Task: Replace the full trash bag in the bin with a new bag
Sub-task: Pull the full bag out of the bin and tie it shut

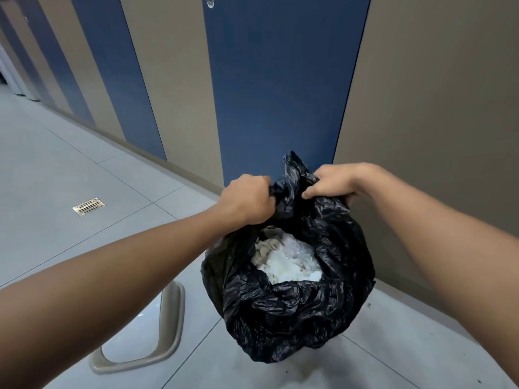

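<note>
A full black trash bag (286, 310) hangs in the middle of the view, above the tiled floor. White crumpled paper waste (283, 262) shows through its open mouth. My left hand (247, 203) grips the left side of the bag's gathered top edge. My right hand (331, 182) grips the right side of the top edge, fingers curled into the plastic. A twisted flap of the bag sticks up between my hands. No bin body is visible; the bag hides what is under it.
A beige ring-shaped plastic frame (168, 332) lies on the floor at lower left. Blue (275, 88) and beige wall panels stand right behind the bag. A metal floor drain (89, 206) sits to the left. Dark specks dot the tiles at lower right.
</note>
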The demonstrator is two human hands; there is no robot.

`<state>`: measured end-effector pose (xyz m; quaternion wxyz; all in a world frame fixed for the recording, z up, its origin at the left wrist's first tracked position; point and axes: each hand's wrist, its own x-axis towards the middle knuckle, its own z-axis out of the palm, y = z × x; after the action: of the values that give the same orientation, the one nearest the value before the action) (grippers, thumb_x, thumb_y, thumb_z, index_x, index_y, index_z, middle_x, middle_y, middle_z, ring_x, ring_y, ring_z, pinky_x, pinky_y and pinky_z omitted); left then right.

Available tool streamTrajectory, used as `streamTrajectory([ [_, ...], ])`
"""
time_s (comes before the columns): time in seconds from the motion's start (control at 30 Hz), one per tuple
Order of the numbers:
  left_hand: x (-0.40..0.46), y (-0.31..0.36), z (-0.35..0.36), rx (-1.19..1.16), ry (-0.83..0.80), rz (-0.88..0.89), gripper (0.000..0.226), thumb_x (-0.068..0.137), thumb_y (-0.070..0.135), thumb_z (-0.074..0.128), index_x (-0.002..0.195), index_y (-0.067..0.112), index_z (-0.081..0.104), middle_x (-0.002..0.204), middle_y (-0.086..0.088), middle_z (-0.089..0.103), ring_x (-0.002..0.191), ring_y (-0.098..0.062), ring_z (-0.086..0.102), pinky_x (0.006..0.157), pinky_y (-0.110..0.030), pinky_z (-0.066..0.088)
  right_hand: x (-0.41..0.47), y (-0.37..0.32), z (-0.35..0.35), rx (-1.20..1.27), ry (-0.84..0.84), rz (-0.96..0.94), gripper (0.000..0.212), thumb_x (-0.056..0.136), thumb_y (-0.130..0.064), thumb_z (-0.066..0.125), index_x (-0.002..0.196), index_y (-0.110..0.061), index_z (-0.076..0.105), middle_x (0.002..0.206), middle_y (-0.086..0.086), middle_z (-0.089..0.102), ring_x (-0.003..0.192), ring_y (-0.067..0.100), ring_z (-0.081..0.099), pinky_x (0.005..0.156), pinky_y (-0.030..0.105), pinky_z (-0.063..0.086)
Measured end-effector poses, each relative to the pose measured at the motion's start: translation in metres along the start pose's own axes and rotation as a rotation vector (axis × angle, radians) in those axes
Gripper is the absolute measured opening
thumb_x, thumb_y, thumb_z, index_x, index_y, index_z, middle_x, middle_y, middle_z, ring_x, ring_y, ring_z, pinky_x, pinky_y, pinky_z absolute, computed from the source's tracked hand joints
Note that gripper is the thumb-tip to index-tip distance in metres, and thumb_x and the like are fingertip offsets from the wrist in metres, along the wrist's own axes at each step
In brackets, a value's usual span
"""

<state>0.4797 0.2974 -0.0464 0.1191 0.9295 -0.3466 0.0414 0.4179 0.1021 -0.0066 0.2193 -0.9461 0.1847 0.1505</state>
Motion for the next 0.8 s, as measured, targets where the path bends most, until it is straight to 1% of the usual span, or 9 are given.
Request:
streamTrajectory([
  [0.1, 0.002, 0.013, 0.0, -0.228, 0.003, 0.038, 0.019, 0.097, 0.038, 0.054, 0.106, 0.021, 0.057, 0.102, -0.009, 0.07, 0.1, -0.036, 0.063, 0.081, -0.038, 0.051, -0.004, -0.018, 0.001, 0.136, 0.046, -0.145, 0.012, 0.091, -0.021, 0.056, 0.094, -0.012, 0.064, 0.102, 0.02, 0.072, 0.081, 0.029, 0.071, 0.079, 0.047, 0.06],
  [0.17, 0.002, 0.017, -0.002, -0.353, 0.015, 0.023, 0.018, 0.099, 0.036, 0.05, 0.104, 0.02, 0.055, 0.099, -0.008, 0.068, 0.097, -0.034, 0.062, 0.079, -0.038, 0.048, -0.007, -0.029, -0.003, 0.171, 0.08, -0.21, 0.016, 0.09, -0.016, 0.049, 0.091, -0.013, 0.064, 0.102, 0.021, 0.072, 0.081, 0.031, 0.071, 0.076, 0.053, 0.06],
  [0.27, 0.005, 0.017, -0.008, -0.581, 0.03, -0.05, 0.026, 0.103, 0.034, 0.033, 0.094, 0.02, 0.053, 0.102, -0.006, 0.063, 0.098, -0.032, 0.057, 0.076, -0.038, 0.037, -0.009, -0.041, -0.012, 0.23, 0.153, -0.284, 0.015, 0.091, -0.016, 0.046, 0.083, -0.014, 0.059, 0.079, 0.007, 0.063, 0.062, 0.021, 0.057, 0.048, 0.033, 0.045],
  [0.4, 0.006, 0.014, -0.014, -0.925, -0.052, -0.221, 0.055, 0.092, 0.058, 0.022, 0.084, 0.015, 0.054, 0.091, -0.004, 0.066, 0.092, -0.03, 0.057, 0.079, -0.041, 0.044, -0.01, -0.051, -0.01, 0.313, 0.145, -0.278, 0.025, 0.094, -0.019, 0.04, 0.073, -0.015, 0.053, 0.052, -0.009, 0.055, 0.04, 0.009, 0.048, 0.036, 0.017, 0.034],
  [0.5, 0.006, 0.015, -0.008, -1.153, -0.186, -0.361, 0.089, 0.076, 0.086, 0.03, 0.121, 0.02, 0.071, 0.124, -0.01, 0.071, 0.117, -0.033, 0.065, 0.106, -0.05, 0.048, -0.01, -0.055, -0.002, 0.249, 0.048, -0.267, 0.032, 0.098, -0.018, 0.036, 0.091, -0.006, 0.065, 0.082, 0.007, 0.073, 0.065, 0.024, 0.073, 0.047, 0.032, 0.057],
  [0.57, 0.01, 0.014, 0.0, -0.985, -0.062, -0.357, 0.079, 0.08, 0.084, 0.036, 0.104, 0.02, 0.075, 0.111, -0.005, 0.074, 0.106, -0.027, 0.067, 0.097, -0.042, 0.052, -0.007, -0.053, 0.002, 0.152, 0.01, -0.274, 0.034, 0.102, -0.016, 0.035, 0.104, 0.0, 0.065, 0.098, 0.016, 0.071, 0.079, 0.034, 0.075, 0.059, 0.044, 0.065],
  [0.67, 0.021, 0.006, 0.008, -0.785, 0.145, -0.361, 0.052, 0.089, 0.064, 0.052, 0.066, 0.018, 0.058, 0.072, 0.001, 0.066, 0.074, -0.022, 0.06, 0.065, -0.033, 0.045, -0.004, -0.044, 0.007, 0.083, -0.014, -0.302, 0.027, 0.106, -0.025, 0.046, 0.098, -0.006, 0.063, 0.092, 0.008, 0.059, 0.066, 0.022, 0.064, 0.069, 0.047, 0.065],
  [0.73, 0.027, -0.002, 0.009, -0.85, 0.13, -0.387, 0.04, 0.088, 0.051, 0.063, 0.065, 0.018, 0.061, 0.067, -0.001, 0.065, 0.067, -0.022, 0.057, 0.064, -0.033, 0.045, -0.005, -0.037, 0.009, 0.108, -0.044, -0.298, 0.022, 0.103, -0.039, 0.054, 0.098, -0.02, 0.064, 0.093, 0.0, 0.056, 0.065, 0.016, 0.061, 0.073, 0.042, 0.065],
  [0.8, 0.029, -0.01, 0.012, -0.884, 0.074, -0.385, 0.033, 0.087, 0.043, 0.068, 0.071, 0.014, 0.067, 0.069, -0.007, 0.069, 0.066, -0.022, 0.057, 0.066, -0.033, 0.05, -0.007, -0.033, 0.009, 0.102, -0.085, -0.263, 0.033, 0.099, -0.051, 0.057, 0.125, -0.031, 0.065, 0.119, -0.008, 0.061, 0.072, 0.013, 0.071, 0.078, 0.036, 0.064],
])
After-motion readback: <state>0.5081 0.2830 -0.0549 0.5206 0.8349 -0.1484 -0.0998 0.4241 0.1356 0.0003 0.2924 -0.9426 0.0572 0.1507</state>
